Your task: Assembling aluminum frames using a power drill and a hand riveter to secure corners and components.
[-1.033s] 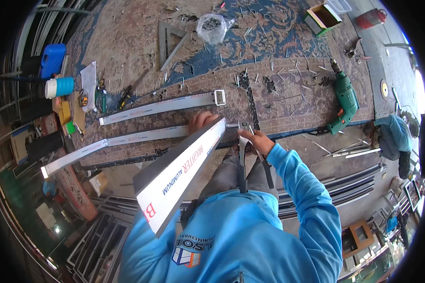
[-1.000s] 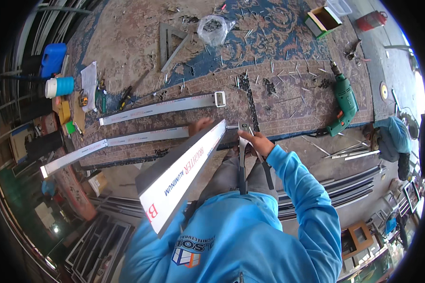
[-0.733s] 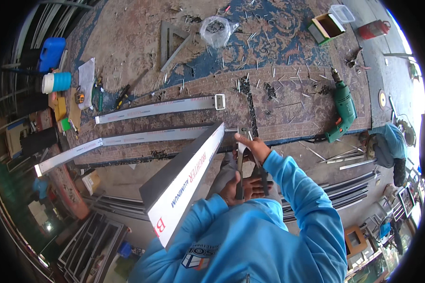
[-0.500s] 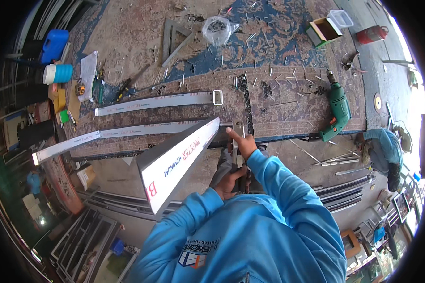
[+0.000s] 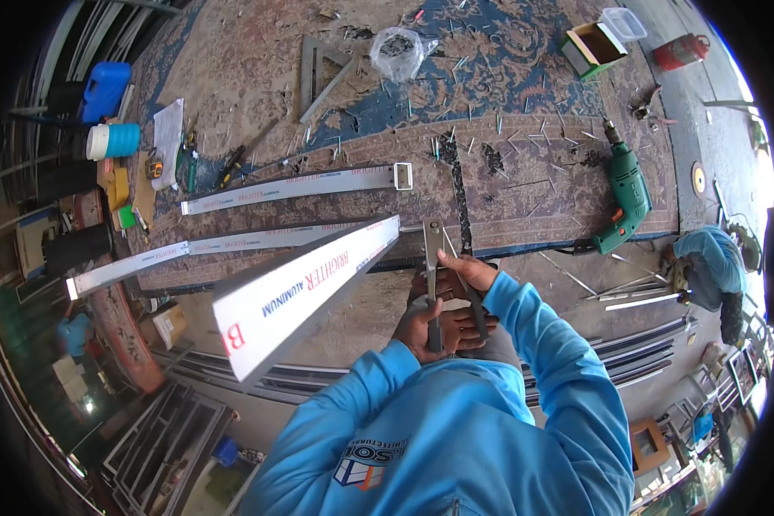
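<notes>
Close to my chest, both hands meet on a narrow grey metal strip (image 5: 433, 258) that stands upright between them. My left hand (image 5: 423, 331) grips its lower part. My right hand (image 5: 466, 273) closes around it higher up, with a thin dark bar beside the fingers. Just left of the hands, a long white aluminium profile (image 5: 305, 288) with red and blue lettering slants up toward me. Its far end lies at the edge of the carpet-covered table (image 5: 533, 185). Both sleeves are light blue.
Two more long white profiles (image 5: 292, 185) (image 5: 189, 249) lie across the table. A green drill (image 5: 625, 193), a plastic bag (image 5: 400, 52), a metal triangle (image 5: 320, 69), a cardboard box (image 5: 592, 47) and scattered screws are there too. Another person in blue (image 5: 705, 267) crouches at the right.
My left hand left the profile's far end and came back to my chest. It joined the right hand on the metal strip, and the profile now slants more toward me.
</notes>
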A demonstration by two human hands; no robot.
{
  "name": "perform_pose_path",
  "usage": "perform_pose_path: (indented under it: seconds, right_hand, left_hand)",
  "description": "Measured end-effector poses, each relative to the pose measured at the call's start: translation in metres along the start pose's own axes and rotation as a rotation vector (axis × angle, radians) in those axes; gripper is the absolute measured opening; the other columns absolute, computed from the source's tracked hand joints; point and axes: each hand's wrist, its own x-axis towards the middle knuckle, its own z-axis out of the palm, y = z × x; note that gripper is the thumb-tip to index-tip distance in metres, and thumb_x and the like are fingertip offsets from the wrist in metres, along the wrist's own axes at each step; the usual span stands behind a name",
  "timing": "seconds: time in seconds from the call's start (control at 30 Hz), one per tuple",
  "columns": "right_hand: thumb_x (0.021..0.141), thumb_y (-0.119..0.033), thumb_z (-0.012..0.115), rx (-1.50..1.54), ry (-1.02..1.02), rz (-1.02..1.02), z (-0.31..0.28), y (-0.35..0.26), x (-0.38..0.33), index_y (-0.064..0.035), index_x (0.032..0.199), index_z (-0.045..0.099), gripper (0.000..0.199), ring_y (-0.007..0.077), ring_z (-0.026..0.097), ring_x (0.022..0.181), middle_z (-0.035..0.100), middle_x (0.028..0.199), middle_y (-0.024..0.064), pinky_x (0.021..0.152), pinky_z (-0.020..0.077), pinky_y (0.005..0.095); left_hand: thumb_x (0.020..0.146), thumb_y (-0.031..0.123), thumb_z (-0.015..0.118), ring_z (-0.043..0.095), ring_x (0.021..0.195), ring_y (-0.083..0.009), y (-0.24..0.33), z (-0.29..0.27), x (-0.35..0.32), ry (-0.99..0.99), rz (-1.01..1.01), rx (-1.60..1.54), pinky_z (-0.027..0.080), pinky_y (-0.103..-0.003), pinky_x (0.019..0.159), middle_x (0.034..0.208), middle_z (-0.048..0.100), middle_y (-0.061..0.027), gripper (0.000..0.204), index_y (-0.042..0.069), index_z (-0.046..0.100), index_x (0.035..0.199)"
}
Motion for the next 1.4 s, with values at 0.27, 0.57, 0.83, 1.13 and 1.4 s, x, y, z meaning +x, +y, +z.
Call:
perform_pose_path:
  seconds: [0.27, 0.57, 0.83, 1.13, 1.4]
  right_hand:
    - [0.093, -0.057, 0.064, -0.343, 0.468, -0.233, 0.044, 0.022, 0.005, -0.0003, 0.093, 0.070, 0.057, 0.0160, 0.060, 0.060, 0.063, 0.065, 0.0076, 0.052, 0.0467, 0.0336]
    - [0.101, -0.048, 0.056, -0.436, 0.549, -0.485, 0.001, 0.023, -0.030, -0.0047, 0.108, 0.059, 0.044, 0.0123, 0.061, 0.066, 0.067, 0.084, 0.0056, 0.058, 0.0509, 0.0281]
    - [0.101, -0.050, 0.054, -0.345, 0.319, -0.292, -0.039, -0.008, -0.062, -0.0037, 0.107, 0.059, 0.047, 0.0191, 0.065, 0.068, 0.066, 0.086, 0.0087, 0.059, 0.0547, 0.0342]
    - [0.106, -0.051, 0.039, -0.402, 0.520, -0.732, -0.029, -0.045, -0.086, -0.0058, 0.121, 0.047, 0.048, 0.0174, 0.048, 0.089, 0.051, 0.098, 0.0088, 0.083, 0.0431, 0.0315]
    - [0.107, -0.046, 0.043, -0.472, 0.530, -0.853, -0.058, -0.069, -0.110, -0.0045, 0.122, 0.046, 0.045, 0.0189, 0.053, 0.086, 0.057, 0.094, 0.0091, 0.080, 0.0475, 0.0360]
  left_hand:
    - [0.094, 0.040, 0.068, 0.063, 0.062, -0.0257, 0.002, -0.012, -0.009, 0.534, 0.177, 0.351, 0.053, -0.040, 0.055, 0.071, 0.061, -0.0104, 0.037, 0.004, 0.059, 0.096]
    - [0.080, 0.039, 0.083, 0.066, 0.079, -0.0236, 0.005, 0.031, 0.020, 0.631, 0.170, 1.401, 0.055, -0.038, 0.074, 0.092, 0.067, -0.0126, 0.062, -0.002, 0.055, 0.118]
    - [0.080, 0.031, 0.085, 0.060, 0.067, -0.0196, 0.036, 0.042, -0.013, 1.067, 0.995, 1.632, 0.052, -0.037, 0.065, 0.073, 0.061, -0.0056, 0.044, 0.003, 0.057, 0.099]
    - [0.086, 0.022, 0.076, 0.067, 0.083, -0.0237, -0.018, 0.087, 0.091, 0.584, 0.647, 1.968, 0.056, -0.038, 0.074, 0.097, 0.066, -0.0125, 0.041, 0.002, 0.055, 0.115]
    - [0.097, 0.021, 0.057, 0.046, 0.057, -0.0086, -0.002, 0.190, 0.069, 0.344, 0.444, 0.996, 0.043, -0.026, 0.054, 0.077, 0.053, 0.0000, 0.020, 0.004, 0.056, 0.108]
